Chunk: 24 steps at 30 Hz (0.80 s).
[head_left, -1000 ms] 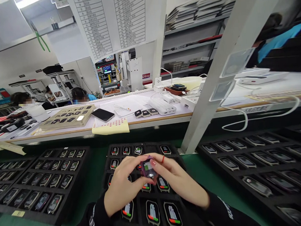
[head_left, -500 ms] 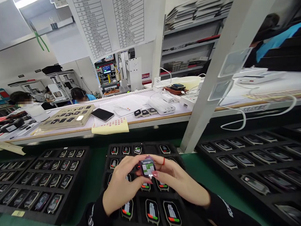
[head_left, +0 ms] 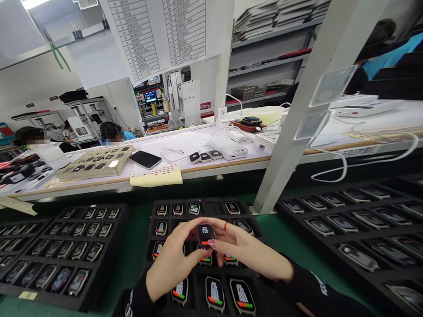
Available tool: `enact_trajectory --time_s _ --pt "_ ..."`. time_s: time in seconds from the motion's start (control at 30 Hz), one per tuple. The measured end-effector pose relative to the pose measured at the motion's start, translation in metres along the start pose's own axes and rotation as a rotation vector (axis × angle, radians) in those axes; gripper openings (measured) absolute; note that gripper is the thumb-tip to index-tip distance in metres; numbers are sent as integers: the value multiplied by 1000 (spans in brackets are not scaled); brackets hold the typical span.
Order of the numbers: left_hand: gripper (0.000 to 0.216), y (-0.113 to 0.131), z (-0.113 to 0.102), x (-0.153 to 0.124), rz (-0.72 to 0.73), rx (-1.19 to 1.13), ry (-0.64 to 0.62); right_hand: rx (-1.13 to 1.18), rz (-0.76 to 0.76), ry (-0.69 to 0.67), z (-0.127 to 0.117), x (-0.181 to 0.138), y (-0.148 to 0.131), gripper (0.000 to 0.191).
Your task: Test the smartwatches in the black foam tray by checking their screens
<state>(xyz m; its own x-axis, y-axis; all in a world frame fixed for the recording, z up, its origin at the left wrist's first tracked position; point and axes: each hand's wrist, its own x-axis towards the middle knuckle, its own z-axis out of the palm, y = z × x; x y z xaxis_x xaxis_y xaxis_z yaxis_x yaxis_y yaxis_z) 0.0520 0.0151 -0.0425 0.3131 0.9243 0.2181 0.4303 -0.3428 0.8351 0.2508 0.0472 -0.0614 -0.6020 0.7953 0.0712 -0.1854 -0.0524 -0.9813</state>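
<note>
A smartwatch body (head_left: 206, 232) with a dark purple case is held between both hands above the middle tray. Its screen is lit, dark with small white text and an orange-red bar at the bottom. My left hand (head_left: 178, 256) grips it from the left side, fingers curled behind it. My right hand (head_left: 240, 247) holds it from the right, with the thumb at the lower part of the screen. Beneath lies a black foam tray (head_left: 193, 291) of lit watch bodies, such as this watch (head_left: 215, 293) with red and green bars. My hands hide some of its pockets.
More black trays of watches stand at the left (head_left: 97, 273) and the right (head_left: 293, 225). Behind is a shelf with a phone (head_left: 145, 159), a beige tray (head_left: 119, 166), three small watch bodies (head_left: 205, 157) and a white charger box (head_left: 228, 148). A white post (head_left: 293, 114) rises right of the middle tray.
The held watch's screen has switched from a green and white picture to dark with white text and an orange-red bar. Both hands still hold it, moved slightly left.
</note>
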Motion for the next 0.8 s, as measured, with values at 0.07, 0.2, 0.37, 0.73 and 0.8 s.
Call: enact_trajectory --time_s 0.07,0.2,0.37,0.73,0.8 --pt "66 -13 -1 -7 -35 -12 2 6 46 11 -8 2 13 69" --pt "54 -40 -14 -31 -151 -27 170 -31 84 97 -27 7 28 76" --pt "50 -76 -28 -70 -344 -109 479 -352 126 162 -63 36 30 70" --pt "68 -126 -38 -132 -573 -137 681 -1134 220 329 -103 103 38 26" --pt "73 -135 -36 -134 -614 -160 694 -1204 195 347 -101 106 35 26"
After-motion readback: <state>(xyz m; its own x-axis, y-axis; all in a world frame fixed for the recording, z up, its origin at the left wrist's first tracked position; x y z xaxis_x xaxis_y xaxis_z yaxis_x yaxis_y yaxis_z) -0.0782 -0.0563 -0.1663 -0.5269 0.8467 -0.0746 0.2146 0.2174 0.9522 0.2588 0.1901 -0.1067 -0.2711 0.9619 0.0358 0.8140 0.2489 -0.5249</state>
